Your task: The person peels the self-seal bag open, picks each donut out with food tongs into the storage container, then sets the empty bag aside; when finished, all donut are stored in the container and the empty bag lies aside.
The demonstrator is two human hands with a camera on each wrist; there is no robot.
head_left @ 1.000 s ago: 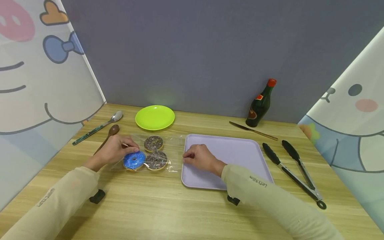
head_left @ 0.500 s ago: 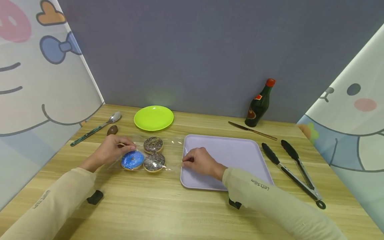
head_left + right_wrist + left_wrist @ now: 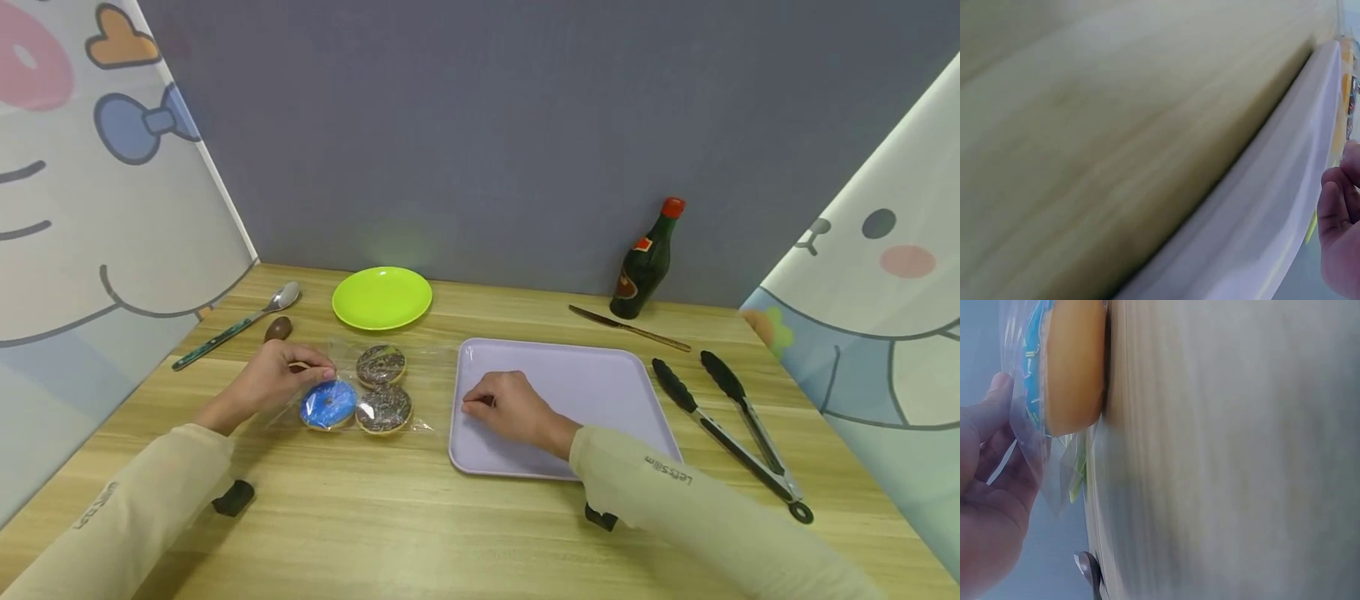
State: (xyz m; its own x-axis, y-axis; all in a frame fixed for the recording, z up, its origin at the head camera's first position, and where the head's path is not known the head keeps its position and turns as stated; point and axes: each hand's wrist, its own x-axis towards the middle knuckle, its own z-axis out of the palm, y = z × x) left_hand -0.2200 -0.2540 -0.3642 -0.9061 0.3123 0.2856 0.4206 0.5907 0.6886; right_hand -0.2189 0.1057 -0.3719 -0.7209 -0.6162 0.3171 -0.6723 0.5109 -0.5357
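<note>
1. Doughnut bag [image 3: 360, 387]: clear plastic, lying flat on tabletop [image 3: 420, 525], just left of the lilac tray [image 3: 600, 392]. Holds 3 pcs: blue doughnut [image 3: 328, 404] at front left, 2 chocolate doughnuts [image 3: 383, 408] beside and behind it.
2. Left hand [image 3: 273, 379]: grip closed on the bag's left edge, thumb and fingertip pinching the film just above the blue pc. Wrist view confirms film between the fingers [image 3: 997, 394].
3. Right hand [image 3: 510, 404]: rests on tray's left part, fingers curled. Whether it pinches the bag's far edge or nothing, can't tell; film too thin to see there.
4. Step in hand (est.): bag being steadied or tugged at the edge, prob. for opening.
5. Next move calls for (est.): firm hold on both film sides, pull apart w/o crushing the icing.
6. Misc. on tabletop: green plate [image 3: 382, 297], 2 spoons [image 3: 232, 327], knife [image 3: 628, 327], dark bottle [image 3: 643, 260], tongs [image 3: 731, 421].
</note>
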